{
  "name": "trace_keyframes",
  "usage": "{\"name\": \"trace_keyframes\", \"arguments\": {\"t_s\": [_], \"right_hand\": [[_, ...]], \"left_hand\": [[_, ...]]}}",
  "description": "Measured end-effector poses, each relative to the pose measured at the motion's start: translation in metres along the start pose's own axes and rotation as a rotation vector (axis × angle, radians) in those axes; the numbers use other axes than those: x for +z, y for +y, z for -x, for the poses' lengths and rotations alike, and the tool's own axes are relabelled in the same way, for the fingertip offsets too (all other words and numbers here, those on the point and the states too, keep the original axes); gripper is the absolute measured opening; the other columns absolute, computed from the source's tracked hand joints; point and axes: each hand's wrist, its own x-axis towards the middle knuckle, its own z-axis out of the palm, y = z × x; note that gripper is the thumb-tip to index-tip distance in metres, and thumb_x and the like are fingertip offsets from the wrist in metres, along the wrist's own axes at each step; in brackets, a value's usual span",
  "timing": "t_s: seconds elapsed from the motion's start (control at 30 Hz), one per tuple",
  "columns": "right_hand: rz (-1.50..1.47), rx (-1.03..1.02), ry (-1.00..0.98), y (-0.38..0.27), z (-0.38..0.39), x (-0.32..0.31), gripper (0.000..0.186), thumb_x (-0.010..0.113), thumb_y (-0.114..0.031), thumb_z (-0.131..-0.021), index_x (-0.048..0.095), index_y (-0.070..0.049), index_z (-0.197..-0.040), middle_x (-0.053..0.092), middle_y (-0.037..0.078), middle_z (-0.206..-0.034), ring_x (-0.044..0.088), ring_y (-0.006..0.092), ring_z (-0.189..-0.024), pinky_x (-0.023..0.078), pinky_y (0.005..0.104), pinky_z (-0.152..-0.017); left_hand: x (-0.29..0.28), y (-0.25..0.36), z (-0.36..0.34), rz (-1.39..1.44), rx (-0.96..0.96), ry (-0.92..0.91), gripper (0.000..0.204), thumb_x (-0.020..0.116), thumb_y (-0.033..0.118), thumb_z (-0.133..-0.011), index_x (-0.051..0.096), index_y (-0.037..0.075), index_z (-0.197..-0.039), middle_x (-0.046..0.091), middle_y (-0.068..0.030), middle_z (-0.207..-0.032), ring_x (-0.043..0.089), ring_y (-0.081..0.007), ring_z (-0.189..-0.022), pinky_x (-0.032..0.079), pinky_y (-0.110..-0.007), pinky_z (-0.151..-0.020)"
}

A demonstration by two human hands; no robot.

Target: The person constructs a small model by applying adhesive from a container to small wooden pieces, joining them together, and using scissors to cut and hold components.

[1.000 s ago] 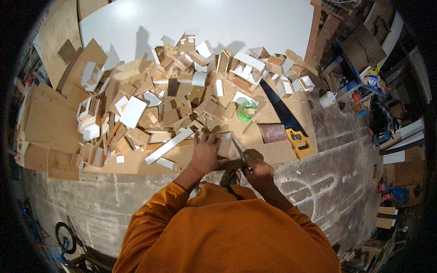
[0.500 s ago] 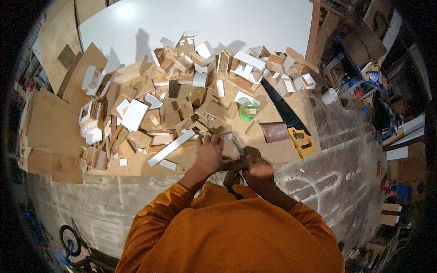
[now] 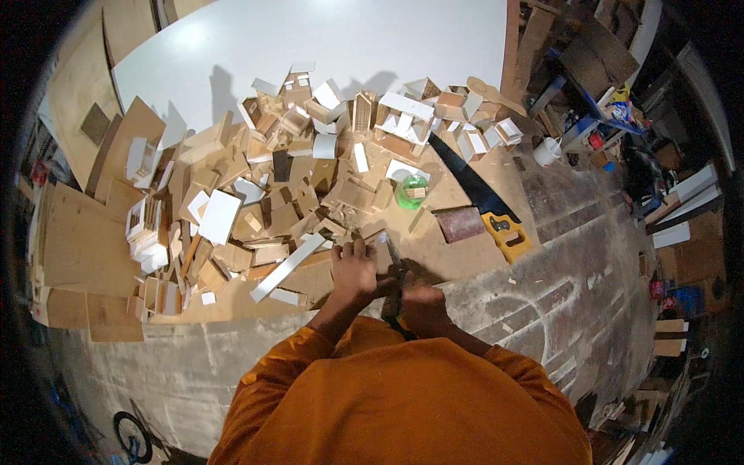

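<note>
My left hand is at the near edge of a brown board, fingers bent down and thumb reaching toward my right hand; what lies under the fingers is hidden. My right hand is closed around a narrow tool with a grey metal blade, its exact kind unclear. The blade points away from me over the board, close beside my left hand. A long white strip lies left of my left hand. Beyond the blade stands a green round container with small wooden pieces in it.
A handsaw with a yellow handle lies at the right, beside a reddish-brown sheet that looks like sandpaper. Small wooden and white offcuts pile across the board. Behind them rises a large white panel. A white bucket stands farther right.
My right hand has moved left with the tool, closer to my left hand. The tool's blade now stands more upright in the picture. The whole view has shifted slightly.
</note>
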Motion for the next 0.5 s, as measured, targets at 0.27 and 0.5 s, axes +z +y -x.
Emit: {"name": "trace_keyframes", "arguments": {"t_s": [0.27,0.5], "right_hand": [[-0.038,-0.005,0.152,-0.002,-0.003,-0.004,0.05,0.063,-0.015,-0.07,0.059,0.011,-0.113,0.056,0.015,-0.064,0.058,0.0264,-0.05,0.044,0.0378,-0.042],[0.057,0.208,-0.151,-0.014,-0.015,-0.013,0.036,0.06,-0.014,-0.077,0.061,0.004,-0.108,0.064,0.015,-0.072,0.066,0.03,-0.061,0.051,0.0416,-0.048]], "left_hand": [[-0.002,0.002,0.001,-0.027,-0.02,-0.011,0.081,0.073,0.062,-0.066,0.059,0.001,-0.118,0.053,-0.0179,-0.116,0.05,-0.0328,-0.109,0.034,-0.053,-0.094],[-0.013,0.006,-0.001,-0.053,-0.013,-0.053,0.079,0.074,0.06,-0.066,0.059,0.001,-0.118,0.054,-0.0173,-0.114,0.052,-0.0334,-0.107,0.034,-0.054,-0.094]]}}
